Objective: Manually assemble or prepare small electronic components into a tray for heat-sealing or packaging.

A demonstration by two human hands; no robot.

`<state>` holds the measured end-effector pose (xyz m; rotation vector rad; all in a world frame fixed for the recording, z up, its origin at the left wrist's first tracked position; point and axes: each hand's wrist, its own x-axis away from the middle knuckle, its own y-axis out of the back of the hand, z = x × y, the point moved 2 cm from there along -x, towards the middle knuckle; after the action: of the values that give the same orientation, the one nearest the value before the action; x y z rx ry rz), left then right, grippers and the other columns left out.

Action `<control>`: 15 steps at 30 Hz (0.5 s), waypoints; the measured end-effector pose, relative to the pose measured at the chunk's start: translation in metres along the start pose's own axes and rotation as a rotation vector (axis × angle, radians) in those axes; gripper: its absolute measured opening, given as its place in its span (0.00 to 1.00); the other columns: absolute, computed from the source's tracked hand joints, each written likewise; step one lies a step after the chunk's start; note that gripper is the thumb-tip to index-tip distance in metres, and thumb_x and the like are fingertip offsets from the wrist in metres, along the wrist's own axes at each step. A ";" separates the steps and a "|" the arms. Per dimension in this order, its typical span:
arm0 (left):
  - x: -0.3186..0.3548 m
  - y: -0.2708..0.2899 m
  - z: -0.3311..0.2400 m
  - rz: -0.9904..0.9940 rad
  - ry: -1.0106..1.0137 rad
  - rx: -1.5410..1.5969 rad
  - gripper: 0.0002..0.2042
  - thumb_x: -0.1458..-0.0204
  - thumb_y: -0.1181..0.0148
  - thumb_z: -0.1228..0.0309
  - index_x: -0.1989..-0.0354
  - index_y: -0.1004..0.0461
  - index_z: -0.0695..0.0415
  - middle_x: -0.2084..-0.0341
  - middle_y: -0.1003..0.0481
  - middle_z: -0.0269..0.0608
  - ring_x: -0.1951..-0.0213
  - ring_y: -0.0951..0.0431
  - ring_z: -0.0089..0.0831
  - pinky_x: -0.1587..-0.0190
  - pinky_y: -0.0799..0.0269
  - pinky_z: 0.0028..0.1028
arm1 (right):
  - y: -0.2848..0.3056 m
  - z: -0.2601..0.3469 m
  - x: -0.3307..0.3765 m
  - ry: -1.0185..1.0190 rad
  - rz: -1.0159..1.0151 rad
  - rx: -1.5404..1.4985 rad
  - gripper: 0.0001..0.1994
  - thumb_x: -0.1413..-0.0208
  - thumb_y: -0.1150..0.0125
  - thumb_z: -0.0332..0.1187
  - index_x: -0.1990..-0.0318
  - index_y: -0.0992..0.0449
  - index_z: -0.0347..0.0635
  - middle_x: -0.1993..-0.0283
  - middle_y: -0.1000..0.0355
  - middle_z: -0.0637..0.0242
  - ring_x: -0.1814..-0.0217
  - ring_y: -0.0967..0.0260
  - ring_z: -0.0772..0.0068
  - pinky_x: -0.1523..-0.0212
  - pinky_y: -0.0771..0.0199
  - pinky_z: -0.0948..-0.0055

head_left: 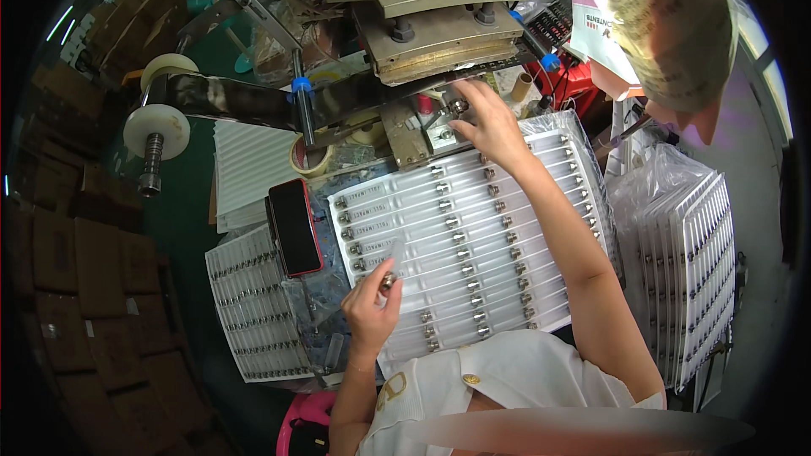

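Right hand (490, 122), fingers closed on a small silver-capped clear tube (457, 106) at the grey metal press fixture (439, 131); left hand (372, 304) pinching another capped tube (390, 274) over the white ribbed plastic tray (473, 236); best seated squarely, unhurried.

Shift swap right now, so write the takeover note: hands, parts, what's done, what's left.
Left hand: holds a clear tube with a metal cap over the near edge of the white tray.
Right hand: reaches to the fixture under the press head, fingertips on a small metal-capped piece.
Tray: most slots hold capped tubes; a few near slots look open.
More filled trays stand stacked at right and left.
Done or left: cannot tell which tubes are pressed.
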<state>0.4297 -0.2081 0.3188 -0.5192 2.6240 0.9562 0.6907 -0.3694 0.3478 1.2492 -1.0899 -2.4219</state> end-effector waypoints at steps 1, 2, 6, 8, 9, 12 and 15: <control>0.010 0.007 0.005 -0.059 0.121 0.013 0.15 0.57 0.37 0.78 0.58 0.24 0.60 0.79 0.25 0.37 0.82 0.31 0.23 0.77 0.34 0.22 | -0.004 -0.003 -0.002 -0.131 0.058 -0.059 0.26 0.58 0.33 0.30 0.47 0.32 0.42 0.50 0.32 0.58 0.49 0.32 0.55 0.51 0.31 0.63; 0.016 0.012 0.010 -0.117 0.242 0.026 0.15 0.57 0.38 0.78 0.57 0.24 0.61 0.79 0.26 0.36 0.82 0.33 0.20 0.77 0.36 0.20 | -0.007 -0.007 -0.003 -0.265 0.114 -0.116 0.28 0.58 0.31 0.32 0.46 0.33 0.42 0.50 0.32 0.56 0.50 0.32 0.54 0.51 0.31 0.64; 0.022 0.021 0.018 -0.173 0.297 0.058 0.15 0.57 0.39 0.78 0.57 0.24 0.62 0.79 0.27 0.34 0.82 0.36 0.18 0.78 0.39 0.19 | -0.012 -0.021 -0.009 -0.212 0.181 -0.133 0.27 0.57 0.32 0.37 0.47 0.33 0.45 0.56 0.31 0.54 0.55 0.32 0.50 0.55 0.31 0.61; 0.014 0.023 0.016 -0.188 0.259 0.078 0.15 0.56 0.39 0.79 0.57 0.24 0.62 0.79 0.27 0.34 0.82 0.37 0.18 0.78 0.40 0.18 | -0.009 -0.025 -0.015 -0.154 0.220 -0.103 0.26 0.56 0.33 0.39 0.47 0.33 0.47 0.58 0.30 0.54 0.54 0.31 0.51 0.55 0.31 0.61; 0.011 0.024 0.014 -0.189 0.249 0.078 0.15 0.56 0.39 0.78 0.57 0.24 0.62 0.79 0.27 0.35 0.82 0.36 0.19 0.78 0.39 0.18 | -0.008 -0.023 -0.018 -0.162 0.258 -0.100 0.26 0.55 0.33 0.39 0.47 0.33 0.47 0.57 0.29 0.54 0.54 0.31 0.51 0.55 0.31 0.60; 0.009 0.023 0.011 -0.151 0.278 0.117 0.15 0.55 0.42 0.80 0.55 0.26 0.65 0.75 0.27 0.35 0.74 0.29 0.19 0.71 0.34 0.18 | -0.007 -0.017 -0.020 -0.263 0.350 -0.096 0.28 0.56 0.32 0.39 0.47 0.32 0.41 0.54 0.29 0.52 0.54 0.30 0.52 0.55 0.30 0.64; 0.008 0.023 0.007 -0.137 0.257 0.094 0.16 0.55 0.42 0.80 0.55 0.26 0.66 0.75 0.27 0.35 0.74 0.29 0.19 0.72 0.34 0.18 | -0.009 -0.016 -0.014 -0.330 0.288 -0.126 0.28 0.56 0.32 0.38 0.46 0.32 0.41 0.52 0.29 0.52 0.53 0.30 0.53 0.55 0.30 0.63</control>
<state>0.4142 -0.1894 0.3235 -0.8361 2.7960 0.7646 0.7132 -0.3648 0.3443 0.6168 -1.0880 -2.4736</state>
